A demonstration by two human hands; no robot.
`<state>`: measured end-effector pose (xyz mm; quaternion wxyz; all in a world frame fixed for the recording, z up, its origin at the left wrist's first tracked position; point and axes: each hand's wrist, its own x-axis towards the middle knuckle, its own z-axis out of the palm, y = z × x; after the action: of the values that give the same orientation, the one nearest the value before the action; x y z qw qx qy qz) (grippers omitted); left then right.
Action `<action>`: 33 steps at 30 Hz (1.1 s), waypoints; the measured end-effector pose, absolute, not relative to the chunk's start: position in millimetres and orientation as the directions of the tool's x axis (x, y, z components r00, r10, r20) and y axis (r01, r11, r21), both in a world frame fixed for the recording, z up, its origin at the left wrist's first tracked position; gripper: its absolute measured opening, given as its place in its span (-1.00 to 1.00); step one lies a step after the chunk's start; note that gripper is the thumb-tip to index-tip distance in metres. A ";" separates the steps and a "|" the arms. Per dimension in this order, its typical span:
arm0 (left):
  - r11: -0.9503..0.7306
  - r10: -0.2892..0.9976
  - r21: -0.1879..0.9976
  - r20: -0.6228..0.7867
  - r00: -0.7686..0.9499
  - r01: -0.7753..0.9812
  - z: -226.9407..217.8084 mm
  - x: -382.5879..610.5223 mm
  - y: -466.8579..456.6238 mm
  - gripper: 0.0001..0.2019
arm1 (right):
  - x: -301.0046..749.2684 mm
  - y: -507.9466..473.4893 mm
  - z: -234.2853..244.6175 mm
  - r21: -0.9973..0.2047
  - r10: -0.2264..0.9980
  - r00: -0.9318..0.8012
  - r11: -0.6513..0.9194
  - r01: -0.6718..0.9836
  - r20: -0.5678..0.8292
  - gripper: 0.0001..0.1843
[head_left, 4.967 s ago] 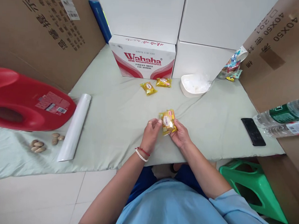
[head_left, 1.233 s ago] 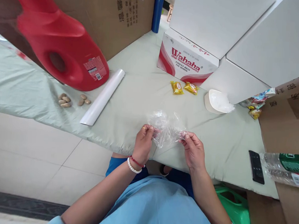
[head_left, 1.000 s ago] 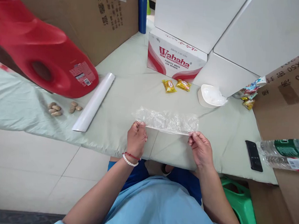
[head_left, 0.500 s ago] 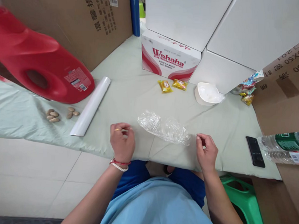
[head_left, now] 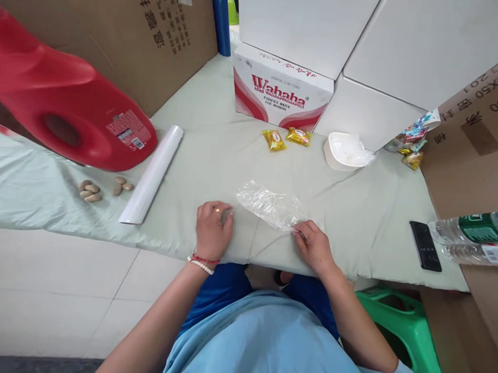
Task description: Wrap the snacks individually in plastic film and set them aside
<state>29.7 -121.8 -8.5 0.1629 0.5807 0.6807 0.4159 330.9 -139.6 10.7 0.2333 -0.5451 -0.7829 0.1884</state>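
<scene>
A crumpled piece of clear plastic film (head_left: 271, 205) lies on the cloth-covered table in front of me. My right hand (head_left: 315, 247) pinches its lower right edge between thumb and fingertips. To the left of the film rests my left hand (head_left: 214, 232), with its fingers loosely curled and a small gap between thumb and forefinger. Nothing shows in that gap, and the hand stays apart from the film. Behind the film sit two yellow-wrapped snacks (head_left: 273, 140), and a white bowl (head_left: 337, 164) with clear plastic in it stands to their right.
On the left are a white roll (head_left: 151, 176), several brown pebble-like pieces (head_left: 90, 191) and a red jug (head_left: 94, 111). A Wahaha carton (head_left: 279, 93) and white boxes close off the back. At right lie a black phone (head_left: 425, 246) and plastic bottles (head_left: 483, 227).
My right hand has moved left and taken hold of the film's edge. The film's right end has drawn in. My left hand has shifted slightly right.
</scene>
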 end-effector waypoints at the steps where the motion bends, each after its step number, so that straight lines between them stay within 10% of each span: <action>1: 0.038 0.931 0.822 0.178 -0.320 0.568 -3.3 35.3 -128.6 -0.75 | 329.2 -142.1 11.4 -0.583 0.948 -0.272 0.317 0.748 0.166 -0.79; 8: 0.368 0.929 0.926 -0.370 -0.007 -0.088 23.2 105.2 -141.8 -0.53 | 298.2 -152.3 25.2 -0.664 0.974 -0.186 0.223 0.714 0.128 -0.85; 19: 0.437 0.897 0.869 -0.441 0.039 -0.232 17.0 114.0 -132.3 -0.53 | 290.2 -151.9 32.1 -0.936 0.954 -0.092 -0.255 0.241 -0.284 -0.62; 33: 0.400 0.906 0.860 -0.424 -0.008 -0.318 18.7 114.2 -132.7 -0.50 | 285.4 -148.5 43.5 -0.942 0.964 -0.042 -0.247 0.226 -0.263 -0.64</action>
<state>114.2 -132.7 18.7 0.6474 0.2774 0.5298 0.4724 285.4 -148.5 43.5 0.3547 -0.5941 -0.5006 0.5202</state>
